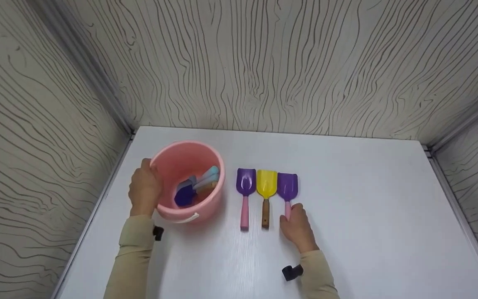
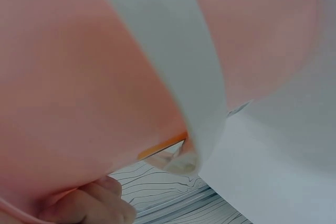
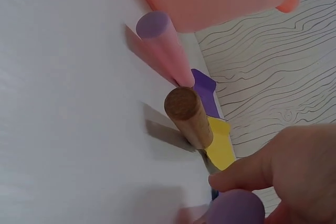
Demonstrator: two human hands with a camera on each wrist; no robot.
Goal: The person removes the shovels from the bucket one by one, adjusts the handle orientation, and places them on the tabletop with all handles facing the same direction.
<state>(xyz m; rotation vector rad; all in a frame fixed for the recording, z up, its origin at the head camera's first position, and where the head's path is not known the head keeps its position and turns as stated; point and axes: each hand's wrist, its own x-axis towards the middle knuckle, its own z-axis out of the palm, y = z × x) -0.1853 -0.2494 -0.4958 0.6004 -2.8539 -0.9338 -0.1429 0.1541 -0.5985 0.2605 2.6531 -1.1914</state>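
Note:
My left hand [image 1: 144, 189] grips the rim of a pink bucket [image 1: 174, 164] at its left side; in the left wrist view its fingers [image 2: 92, 203] curl against the bucket wall. Several small shovels lie inside the bucket, one with a dark blue blade [image 1: 185, 195]. My right hand [image 1: 298, 229] holds the pink handle of a purple toy shovel [image 1: 287, 186], the rightmost of three in a row. The right wrist view shows the thumb [image 3: 244, 176] on that handle, beside its purple end [image 3: 236, 208]. Left of it lie a yellow shovel [image 1: 267, 182] and another purple shovel [image 1: 246, 180].
A white table [image 1: 367, 207] bears everything, with wood-patterned panels [image 1: 264, 70] at the back and sides. The bucket's white carrying handle [image 1: 187, 218] hangs down at its front. The yellow shovel has a brown handle [image 3: 191, 121]; its left neighbour's handle [image 3: 168, 51] is pink.

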